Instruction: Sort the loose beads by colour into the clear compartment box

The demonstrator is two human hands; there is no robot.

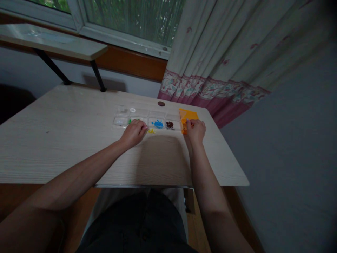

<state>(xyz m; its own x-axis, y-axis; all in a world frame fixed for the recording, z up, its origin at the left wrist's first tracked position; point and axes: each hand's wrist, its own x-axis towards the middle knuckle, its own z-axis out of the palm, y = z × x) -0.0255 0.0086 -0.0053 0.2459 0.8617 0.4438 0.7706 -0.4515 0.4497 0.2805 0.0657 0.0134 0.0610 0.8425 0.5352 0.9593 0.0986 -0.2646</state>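
My left hand (134, 133) rests by the front of a clear plastic compartment box (121, 121), its fingers curled closed; what they hold, if anything, is hidden. Green pieces (130, 121) show just behind that hand. Small yellow pieces (152, 131) lie to the right of its fingertips. Blue pieces (158, 123) and dark brown pieces (170, 124) sit in separate compartments of the clear box. At the right end, my right hand (196, 131) is over an orange box (189, 114) with its lid raised. The fingers there are pinched together, and their tips are too small to make out.
The box stands on a pale wood table (79, 140). A raised shelf (60, 42) on black legs is at the back left. Behind the table are a window (131, 21) and a patterned curtain (205, 66). A brown round disc (161, 104) is near the back edge.
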